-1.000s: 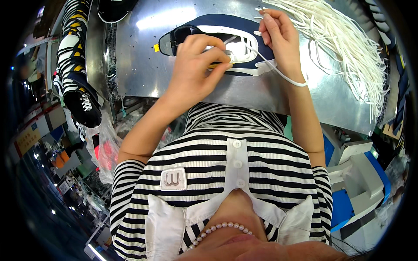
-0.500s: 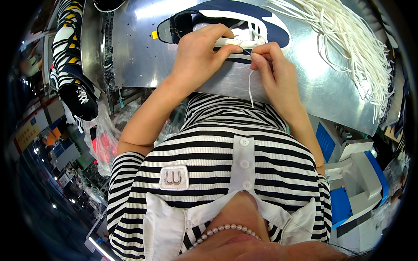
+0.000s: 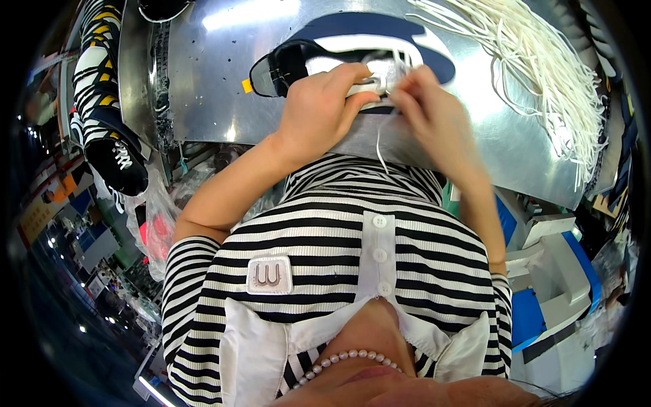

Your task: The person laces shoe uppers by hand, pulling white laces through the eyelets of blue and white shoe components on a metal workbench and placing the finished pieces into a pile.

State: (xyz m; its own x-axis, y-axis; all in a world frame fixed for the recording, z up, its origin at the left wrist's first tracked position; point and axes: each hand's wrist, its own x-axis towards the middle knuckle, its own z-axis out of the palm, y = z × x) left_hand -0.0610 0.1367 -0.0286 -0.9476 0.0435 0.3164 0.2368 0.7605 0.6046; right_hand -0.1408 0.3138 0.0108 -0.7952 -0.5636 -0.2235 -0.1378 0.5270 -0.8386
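A navy and white sneaker [image 3: 380,26] lies on its side on the metal table, its toe to the right and a yellow tab at its heel. My left hand [image 3: 324,108] is closed on the near edge of the shoe's lacing opening, thumb and fingers pinching the white eyelet strip. At the front of that opening my right hand [image 3: 434,112] is closed in a pinch on a white shoelace, its fingertips smeared by motion. One loose end of the shoelace [image 3: 380,148] hangs below, between the hands. White lace strands cross the opening beside my right fingertips.
A heap of white shoelaces [image 3: 542,81] covers the right side of the metal table [image 3: 217,81]. Several shoes stand in a row at the left, the nearest a black laced shoe [image 3: 116,166]. A grey and blue machine [image 3: 553,285] sits at the lower right, and a clear plastic bag [image 3: 159,234] hangs at left.
The shoe's heel end has shifted slightly toward me, and my left hand has moved with it. My right hand has moved slightly and now blurs. The hanging lace end has swung left.
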